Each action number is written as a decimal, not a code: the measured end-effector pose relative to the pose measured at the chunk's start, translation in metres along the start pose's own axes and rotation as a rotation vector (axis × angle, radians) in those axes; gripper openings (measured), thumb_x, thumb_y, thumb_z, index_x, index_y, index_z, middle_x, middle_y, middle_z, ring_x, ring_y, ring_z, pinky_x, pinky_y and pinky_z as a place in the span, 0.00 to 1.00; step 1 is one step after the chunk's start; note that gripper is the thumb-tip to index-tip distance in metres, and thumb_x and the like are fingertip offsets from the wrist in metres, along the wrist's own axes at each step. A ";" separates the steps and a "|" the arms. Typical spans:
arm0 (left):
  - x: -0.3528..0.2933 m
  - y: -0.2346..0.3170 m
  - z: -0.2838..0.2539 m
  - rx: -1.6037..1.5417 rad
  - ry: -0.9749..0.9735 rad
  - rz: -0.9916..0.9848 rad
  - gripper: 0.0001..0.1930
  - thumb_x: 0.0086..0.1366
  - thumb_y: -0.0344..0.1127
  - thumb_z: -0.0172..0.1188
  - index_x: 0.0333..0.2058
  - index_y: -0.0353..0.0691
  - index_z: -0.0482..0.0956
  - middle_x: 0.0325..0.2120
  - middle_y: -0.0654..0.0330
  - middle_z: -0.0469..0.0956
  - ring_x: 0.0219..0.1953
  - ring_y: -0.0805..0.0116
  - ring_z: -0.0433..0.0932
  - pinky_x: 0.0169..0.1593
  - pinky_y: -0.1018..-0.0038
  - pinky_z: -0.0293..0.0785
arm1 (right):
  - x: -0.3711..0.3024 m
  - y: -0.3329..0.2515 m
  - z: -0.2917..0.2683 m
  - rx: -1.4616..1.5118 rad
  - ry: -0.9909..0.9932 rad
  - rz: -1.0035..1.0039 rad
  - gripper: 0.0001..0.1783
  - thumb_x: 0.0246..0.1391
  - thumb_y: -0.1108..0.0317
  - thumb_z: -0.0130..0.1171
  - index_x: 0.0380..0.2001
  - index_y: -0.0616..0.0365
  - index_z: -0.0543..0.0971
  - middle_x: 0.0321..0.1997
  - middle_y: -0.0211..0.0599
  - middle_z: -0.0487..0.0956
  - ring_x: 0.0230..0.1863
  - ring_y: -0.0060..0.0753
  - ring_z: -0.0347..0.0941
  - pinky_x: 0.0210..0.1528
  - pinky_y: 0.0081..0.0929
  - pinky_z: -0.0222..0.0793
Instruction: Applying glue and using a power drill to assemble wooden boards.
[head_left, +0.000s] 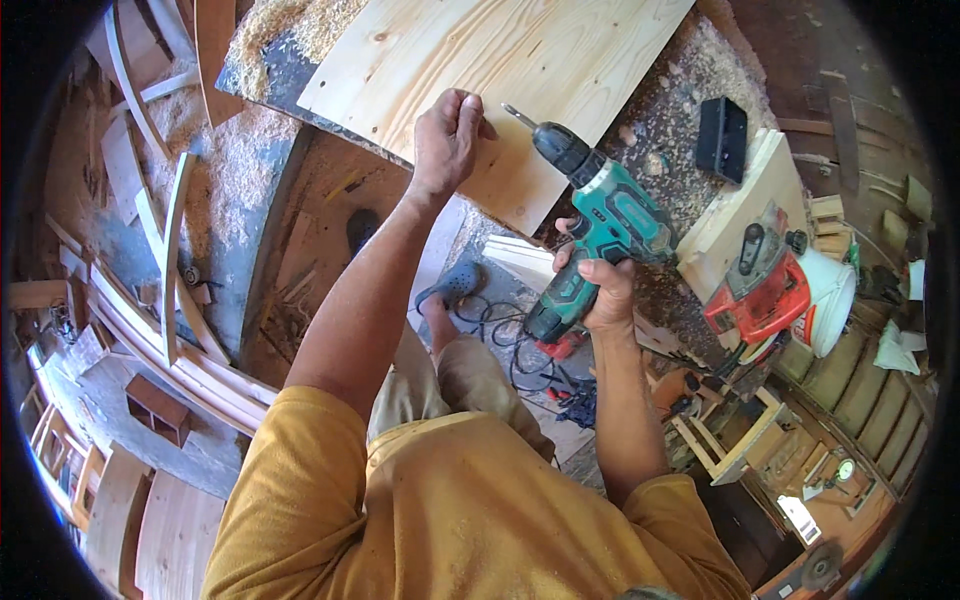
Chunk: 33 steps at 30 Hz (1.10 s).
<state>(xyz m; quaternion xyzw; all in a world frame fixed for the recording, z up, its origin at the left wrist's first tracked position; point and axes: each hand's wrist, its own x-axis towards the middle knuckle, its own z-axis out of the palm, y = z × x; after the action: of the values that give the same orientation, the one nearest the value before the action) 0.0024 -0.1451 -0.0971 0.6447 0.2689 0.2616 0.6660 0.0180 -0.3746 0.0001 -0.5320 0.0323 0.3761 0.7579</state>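
Nearest, shirt: a yellow shirt point(440, 510) fills the near edge, and both bare arms reach up from it.
Right hand: the right hand point(603, 290) is on the right of the middle, with its fingers point(590, 268) wrapped tight around the handle of the drill.
Drill: the green and black drill point(600, 215) is held in the air, tilted, with its thin bit pointing far and left, toward the board. The bit tip is just beside the left hand and is not touching the wood.
Left hand: the left hand point(447, 140) is farther away, curled shut, with its fingers point(470, 112) pinched together. Whether something small is in them, I cannot tell. It rests at the near edge of the board.
Board: a wide pale wooden board point(500, 60) lies flat on the worktop point(690, 120), at the far side.
Sawdust: sawdust point(700, 90) covers the worktop to the right of the board.
Red tool: a red power tool point(760, 285) sits to the right of the drill, beside a white bucket point(835, 300).
Floor: black cable point(500, 335) lies in loops on the floor, below the drill.
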 end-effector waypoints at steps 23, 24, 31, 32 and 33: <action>-0.003 0.017 -0.002 0.088 0.070 -0.050 0.17 0.70 0.40 0.44 0.28 0.32 0.71 0.15 0.59 0.74 0.19 0.73 0.74 0.26 0.76 0.70 | 0.005 0.032 -0.004 0.042 -0.028 0.055 0.37 0.34 0.73 0.61 0.53 0.62 0.64 0.47 0.45 0.73 0.32 0.33 0.74 0.35 0.29 0.75; -0.002 0.018 -0.003 0.079 0.075 -0.059 0.17 0.70 0.40 0.45 0.28 0.32 0.71 0.15 0.59 0.74 0.19 0.73 0.74 0.26 0.75 0.70 | 0.005 0.032 -0.002 0.043 -0.023 0.062 0.37 0.34 0.72 0.61 0.53 0.62 0.64 0.47 0.45 0.73 0.33 0.33 0.74 0.35 0.29 0.75; -0.003 0.013 -0.002 0.026 0.085 -0.018 0.17 0.69 0.40 0.45 0.24 0.35 0.70 0.12 0.60 0.73 0.16 0.72 0.72 0.24 0.74 0.68 | 0.001 0.041 -0.004 0.093 -0.044 0.089 0.35 0.34 0.71 0.61 0.52 0.62 0.66 0.45 0.43 0.75 0.32 0.31 0.74 0.39 0.30 0.72; -0.003 0.013 -0.002 0.028 0.086 -0.020 0.17 0.69 0.40 0.45 0.24 0.35 0.70 0.12 0.60 0.73 0.16 0.72 0.72 0.24 0.74 0.68 | 0.001 0.043 0.000 0.094 -0.044 0.092 0.35 0.34 0.71 0.61 0.52 0.62 0.66 0.45 0.43 0.75 0.32 0.31 0.74 0.39 0.30 0.72; -0.002 0.012 -0.002 0.011 0.105 -0.035 0.17 0.69 0.40 0.45 0.24 0.35 0.69 0.12 0.60 0.73 0.15 0.73 0.72 0.24 0.75 0.68 | 0.001 0.044 0.007 0.087 -0.033 0.047 0.35 0.35 0.72 0.61 0.52 0.62 0.66 0.46 0.43 0.75 0.33 0.31 0.74 0.40 0.30 0.72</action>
<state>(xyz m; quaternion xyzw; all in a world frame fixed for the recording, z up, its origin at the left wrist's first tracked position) -0.0005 -0.1447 -0.0849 0.6290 0.3161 0.2821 0.6518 -0.0097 -0.3618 -0.0317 -0.4912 0.0485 0.4009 0.7717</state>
